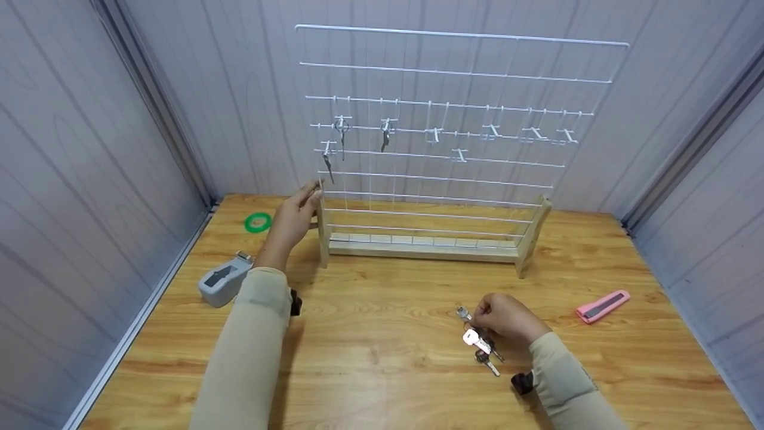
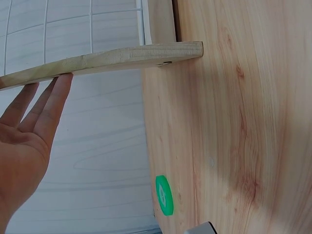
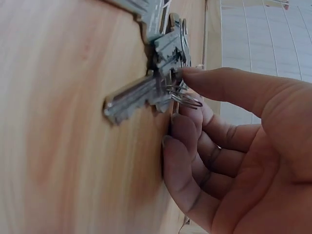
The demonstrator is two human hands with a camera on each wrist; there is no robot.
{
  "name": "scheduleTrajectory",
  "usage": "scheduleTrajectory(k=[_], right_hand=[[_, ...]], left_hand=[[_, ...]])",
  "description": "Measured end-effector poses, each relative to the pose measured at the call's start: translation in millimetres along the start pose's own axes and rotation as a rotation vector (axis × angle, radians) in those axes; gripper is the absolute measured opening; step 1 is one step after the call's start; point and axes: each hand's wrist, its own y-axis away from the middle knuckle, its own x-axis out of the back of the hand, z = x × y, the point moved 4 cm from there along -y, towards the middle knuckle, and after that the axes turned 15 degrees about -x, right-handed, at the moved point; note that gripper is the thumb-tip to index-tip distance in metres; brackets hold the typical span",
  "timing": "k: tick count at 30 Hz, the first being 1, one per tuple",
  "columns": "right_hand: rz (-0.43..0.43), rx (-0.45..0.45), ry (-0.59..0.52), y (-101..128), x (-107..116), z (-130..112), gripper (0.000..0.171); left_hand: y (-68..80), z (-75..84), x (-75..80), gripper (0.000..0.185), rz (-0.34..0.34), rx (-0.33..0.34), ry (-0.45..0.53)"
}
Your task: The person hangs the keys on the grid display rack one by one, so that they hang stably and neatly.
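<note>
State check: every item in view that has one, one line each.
left hand: straight fingers touch rack post
right hand: pinches keys
keys: loose bunch on table
wire rack: upright, three keys hung, other hooks bare
green tape: flat on table

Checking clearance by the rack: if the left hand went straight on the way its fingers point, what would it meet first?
The left hand already touches the rack's wooden side post; that comes first.

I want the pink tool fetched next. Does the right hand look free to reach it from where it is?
Probably yes: bare table lies between the right hand and the pink tool, with nothing in the way. But its fingers already pinch the keys.
</note>
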Motion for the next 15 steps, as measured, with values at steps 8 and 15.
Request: scheduleTrajectory(k=[8,15], right_hand=[[0.018,-0.071,-0.076,-2.8,-3.8,-9.5,0.030],[0.033,-0.049,-0.020,-11.1,-8.9,-18.9,0.019]], left_hand=[[-0.2,1.3,0.7,0.056,0.006,-0.005,-0.008],[0.6,1.3,0.0,0.058,-0.005,-0.010,-0.008]])
